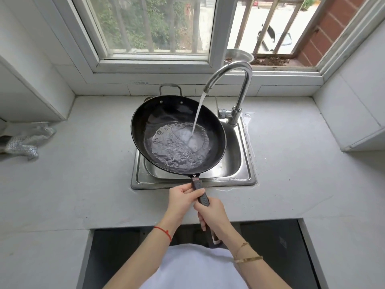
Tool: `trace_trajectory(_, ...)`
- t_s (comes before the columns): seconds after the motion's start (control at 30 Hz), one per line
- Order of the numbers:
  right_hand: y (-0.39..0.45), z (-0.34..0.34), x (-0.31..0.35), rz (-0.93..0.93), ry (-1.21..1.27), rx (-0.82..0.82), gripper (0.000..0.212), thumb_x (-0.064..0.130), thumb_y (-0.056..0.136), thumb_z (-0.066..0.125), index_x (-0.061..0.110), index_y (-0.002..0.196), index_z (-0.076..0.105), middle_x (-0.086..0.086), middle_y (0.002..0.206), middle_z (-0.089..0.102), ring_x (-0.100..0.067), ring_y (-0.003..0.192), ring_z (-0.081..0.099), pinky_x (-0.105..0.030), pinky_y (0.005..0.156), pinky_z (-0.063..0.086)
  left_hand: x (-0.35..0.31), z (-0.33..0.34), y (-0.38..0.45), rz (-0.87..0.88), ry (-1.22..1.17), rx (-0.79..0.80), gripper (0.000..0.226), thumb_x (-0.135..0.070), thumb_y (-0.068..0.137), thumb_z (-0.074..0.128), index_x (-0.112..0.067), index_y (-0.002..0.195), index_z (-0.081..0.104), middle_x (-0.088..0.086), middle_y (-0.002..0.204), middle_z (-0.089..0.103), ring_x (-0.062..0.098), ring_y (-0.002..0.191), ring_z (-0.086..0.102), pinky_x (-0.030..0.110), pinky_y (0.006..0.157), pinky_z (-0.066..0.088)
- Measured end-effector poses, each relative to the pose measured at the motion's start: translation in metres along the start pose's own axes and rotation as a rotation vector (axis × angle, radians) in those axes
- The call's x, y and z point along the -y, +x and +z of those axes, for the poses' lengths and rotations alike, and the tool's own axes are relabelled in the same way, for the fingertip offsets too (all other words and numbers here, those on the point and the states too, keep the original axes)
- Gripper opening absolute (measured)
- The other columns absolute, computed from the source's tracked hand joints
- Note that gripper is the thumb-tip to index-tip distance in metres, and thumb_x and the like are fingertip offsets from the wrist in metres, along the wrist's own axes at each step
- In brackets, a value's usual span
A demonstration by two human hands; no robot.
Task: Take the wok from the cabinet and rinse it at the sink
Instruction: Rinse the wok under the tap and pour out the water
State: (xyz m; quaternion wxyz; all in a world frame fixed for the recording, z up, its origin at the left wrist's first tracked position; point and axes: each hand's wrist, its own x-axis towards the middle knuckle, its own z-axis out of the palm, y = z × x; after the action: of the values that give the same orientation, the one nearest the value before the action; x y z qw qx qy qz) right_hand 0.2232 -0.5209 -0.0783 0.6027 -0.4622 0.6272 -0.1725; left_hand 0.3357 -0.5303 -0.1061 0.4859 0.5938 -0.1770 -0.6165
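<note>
Black handle (201,195), one, which I hold with two hands: left hand (181,197) curled round it ahead, right hand (212,215) behind. One wok (166,113) over one steel sink (239,161), overhanging its left rim; one faucet (235,76) streaming in. Countertop (83,174) open both sides; one cloth (27,140) far left.
</note>
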Motion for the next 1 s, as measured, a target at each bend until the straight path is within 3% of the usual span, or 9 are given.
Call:
trace_trajectory(0.1,-0.001,0.000,0.006,0.010,-0.005,0.001,0.023,0.009,0.087,0.057,0.007,0.064,0.057,-0.005,0.046,0.053,-0.017,0.034,0.048,-0.024,0.035,0.042,-0.003,0.001,-0.003,-0.005,0.014,-0.014,0.021,0.003,0.077,0.077,0.003,0.098,0.075,0.005,0.079,0.078,0.010,0.071,0.071,0.018,0.064,0.056)
trace_trajectory(0.27,-0.003,0.004,0.012,0.015,-0.070,-0.016,0.019,0.010,0.087,0.057,0.010,0.068,0.060,-0.003,0.048,0.056,-0.013,0.033,0.053,-0.022,0.036,0.044,-0.007,-0.003,-0.008,-0.032,0.008,0.013,0.008,-0.001,0.081,0.074,-0.005,0.087,0.078,0.012,0.082,0.077,0.019,0.075,0.071,0.027,0.074,0.058)
trace_trajectory(0.4,-0.006,0.007,0.007,-0.037,-0.151,-0.073,0.019,0.017,0.089,0.054,0.011,0.071,0.059,-0.008,0.054,0.058,-0.013,0.032,0.054,-0.024,0.035,0.045,-0.005,-0.003,-0.011,-0.084,-0.072,0.088,0.011,0.003,0.086,0.067,-0.002,0.089,0.076,0.012,0.082,0.075,0.019,0.075,0.071,0.022,0.067,0.057)
trace_trajectory(0.57,-0.012,0.008,-0.007,-0.118,-0.214,-0.138,0.025,0.020,0.091,0.052,0.017,0.066,0.054,-0.008,0.055,0.057,-0.015,0.034,0.056,-0.028,0.034,0.048,0.003,-0.005,-0.013,-0.087,-0.078,0.136,0.016,0.004,0.088,0.065,-0.004,0.098,0.075,0.012,0.091,0.077,0.019,0.086,0.074,0.025,0.074,0.057)
trace_trajectory(0.73,-0.012,0.004,-0.012,-0.120,-0.167,-0.125,0.028,0.022,0.094,0.054,0.022,0.066,0.055,-0.004,0.055,0.056,-0.011,0.034,0.054,-0.023,0.034,0.044,0.008,-0.001,-0.012,-0.045,-0.076,0.116,0.025,0.009,0.086,0.065,-0.001,0.108,0.070,0.011,0.093,0.078,0.020,0.088,0.074,0.027,0.076,0.058)
trace_trajectory(1.0,-0.007,0.006,-0.009,-0.084,-0.056,-0.024,0.028,0.018,0.093,0.057,0.012,0.065,0.053,0.002,0.041,0.052,-0.015,0.031,0.050,-0.024,0.034,0.040,0.003,-0.001,-0.014,0.018,-0.002,0.007,0.025,0.010,0.083,0.069,-0.011,0.096,0.073,0.003,0.086,0.079,0.013,0.082,0.075,0.021,0.071,0.058)
